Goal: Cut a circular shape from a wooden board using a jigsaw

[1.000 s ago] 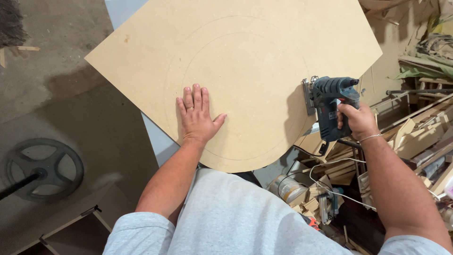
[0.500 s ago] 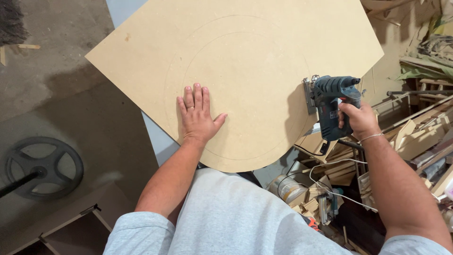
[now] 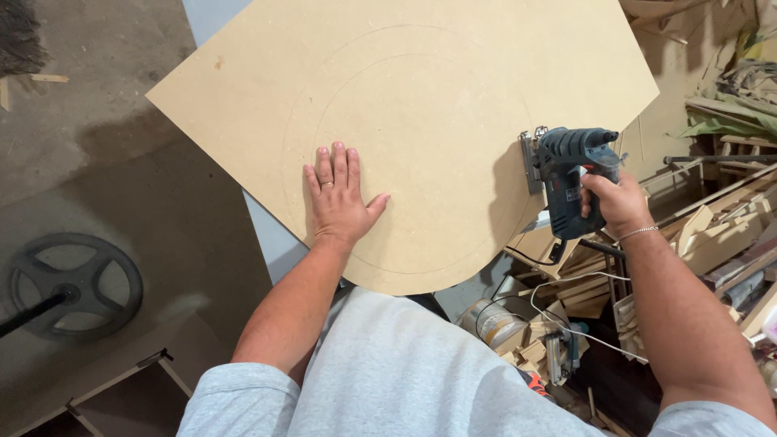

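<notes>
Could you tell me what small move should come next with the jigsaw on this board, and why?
Probably ease the jigsaw forward along the outer pencilled arc. The right hand grips it at the board's right edge, the near edge is already cut round, and the left hand lies flat, steadying the panel.

One fibreboard panel [image 3: 421, 97], one blue jigsaw [image 3: 571, 174], one wheel [image 3: 73, 285], two pencilled circles, two hands.

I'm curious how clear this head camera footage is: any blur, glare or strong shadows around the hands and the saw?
Head view: sharp throughout, no motion blur on the left hand flat on the board or the right hand gripping the blue jigsaw; light is soft and even, no glare; the saw casts a faint shadow to its left; the floor at left is dimmer; slight wide-angle stretch at the edges.
</notes>
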